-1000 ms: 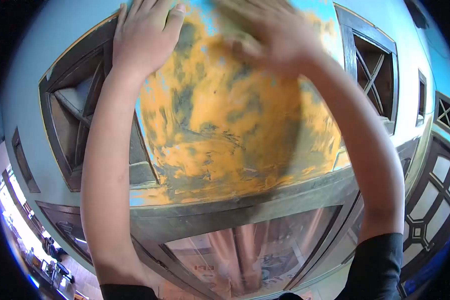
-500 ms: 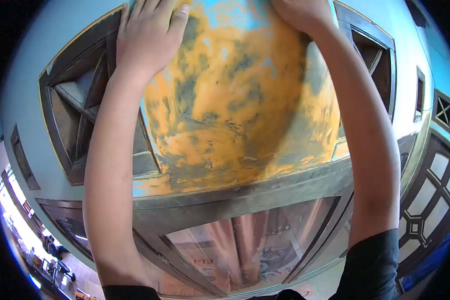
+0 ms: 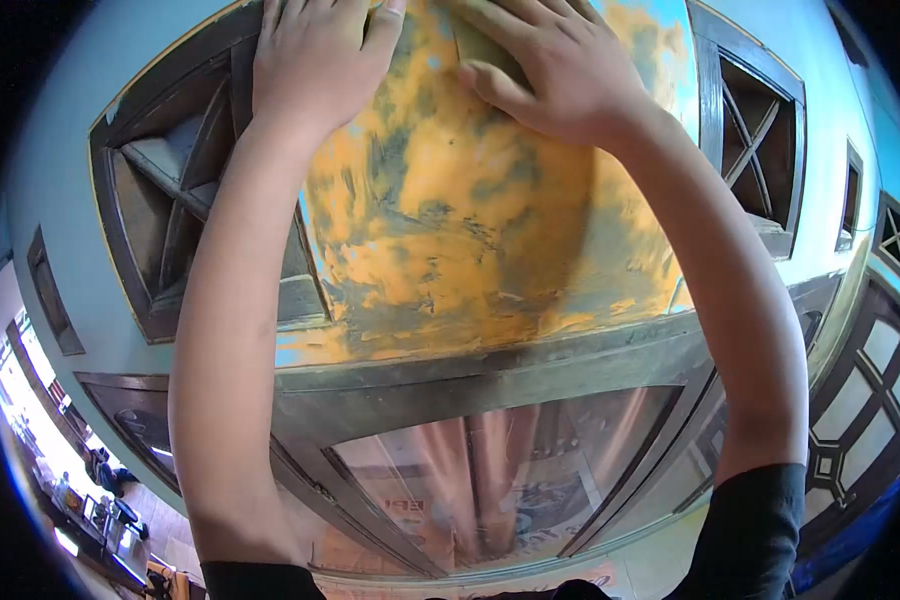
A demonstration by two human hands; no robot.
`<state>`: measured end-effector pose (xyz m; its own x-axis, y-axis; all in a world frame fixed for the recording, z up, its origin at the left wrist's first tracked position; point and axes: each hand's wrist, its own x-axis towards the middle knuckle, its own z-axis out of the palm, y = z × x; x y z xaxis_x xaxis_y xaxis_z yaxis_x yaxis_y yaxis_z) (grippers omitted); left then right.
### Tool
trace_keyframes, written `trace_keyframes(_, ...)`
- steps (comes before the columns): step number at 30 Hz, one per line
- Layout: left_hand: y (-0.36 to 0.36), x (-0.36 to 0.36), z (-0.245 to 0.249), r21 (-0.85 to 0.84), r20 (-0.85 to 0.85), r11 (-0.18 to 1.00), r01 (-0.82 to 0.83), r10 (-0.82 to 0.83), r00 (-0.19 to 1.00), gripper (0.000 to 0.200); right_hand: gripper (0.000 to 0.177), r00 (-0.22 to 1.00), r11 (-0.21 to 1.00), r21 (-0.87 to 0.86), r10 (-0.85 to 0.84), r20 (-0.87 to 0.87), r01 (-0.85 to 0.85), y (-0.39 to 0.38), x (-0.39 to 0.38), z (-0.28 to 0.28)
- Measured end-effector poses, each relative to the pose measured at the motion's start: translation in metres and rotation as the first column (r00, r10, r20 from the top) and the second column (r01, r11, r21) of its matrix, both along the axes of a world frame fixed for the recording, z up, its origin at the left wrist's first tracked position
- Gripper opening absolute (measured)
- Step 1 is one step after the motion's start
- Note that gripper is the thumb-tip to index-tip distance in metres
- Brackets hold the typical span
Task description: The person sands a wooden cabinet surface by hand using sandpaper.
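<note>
The left hand (image 3: 320,60) lies flat and open against the orange-and-grey patched wall panel (image 3: 450,230), fingers together and pointing up, holding nothing. Just beside it, at the same height, the right hand (image 3: 555,70) is also spread flat, thumb stuck out sideways, and it presses a flat tan sheet (image 3: 482,48) against the panel. Only the sheet's edge shows between thumb and forefinger, and the rest is hidden under the palm. The patched panel runs down from both hands, between the forearms. Outside the left hand sits a dark window frame (image 3: 170,200) with slanted bars. Outside the right hand is a window with crossed bars (image 3: 760,150). Well below both hands a dark beam (image 3: 490,375) crosses under the panel, and beneath it a glass pane (image 3: 490,470) shows reflections.
</note>
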<state>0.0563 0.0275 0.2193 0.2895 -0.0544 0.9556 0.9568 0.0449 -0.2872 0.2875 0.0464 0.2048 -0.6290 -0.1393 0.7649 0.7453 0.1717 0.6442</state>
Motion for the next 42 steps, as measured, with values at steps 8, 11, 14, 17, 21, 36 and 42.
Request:
trace_keyframes(8, 0.004, 0.0, -0.001, 0.0, 0.011, 1.0, 0.022, -0.022, 1.0, 0.061, 0.07, 0.961, 0.998, -0.058, 0.0, -0.277, -0.017, -0.015, 0.008, 0.014)
trace_keyframes(11, -0.006, 0.004, -0.004, -0.014, 0.028, 1.0, 0.017, -0.017, 0.999, 0.062, 0.068, 0.991, 0.993, -0.051, 0.113, 0.075, -0.109, -0.013, -0.001, 0.003)
trace_keyframes(14, -0.007, 0.006, -0.005, -0.025, 0.02, 0.999, 0.021, -0.021, 1.0, 0.062, 0.064, 0.938, 0.985, -0.069, 0.126, -0.324, -0.156, -0.009, 0.017, 0.038)
trace_keyframes(17, -0.004, 0.002, -0.006, -0.019, 0.017, 1.0, 0.015, -0.014, 1.0, 0.062, 0.064, 0.852, 0.991, 0.066, 0.134, -0.505, -0.117, 0.009, 0.015, 0.023)
trace_keyframes(21, -0.003, 0.004, -0.038, -0.027, -0.035, 0.999, 0.018, -0.019, 0.999, 0.061, 0.064, 0.991, 0.996, -0.049, 0.072, -0.109, -0.078, -0.01, -0.009, -0.079)
trace_keyframes(36, -0.024, -0.025, -0.226, -0.384, -0.113, 0.911, 0.152, -0.21, 0.971, 0.07, 0.058, 0.843, 0.965, 0.076, 0.256, -0.473, -0.25, -0.01, 0.033, -0.139)
trace_keyframes(42, -0.027, -0.039, -0.245, -0.396, -0.06, 0.901, 0.176, -0.216, 0.974, 0.069, 0.074, 0.973, 0.926, -0.299, 0.228, -0.043, -0.23, -0.023, 0.006, -0.184)
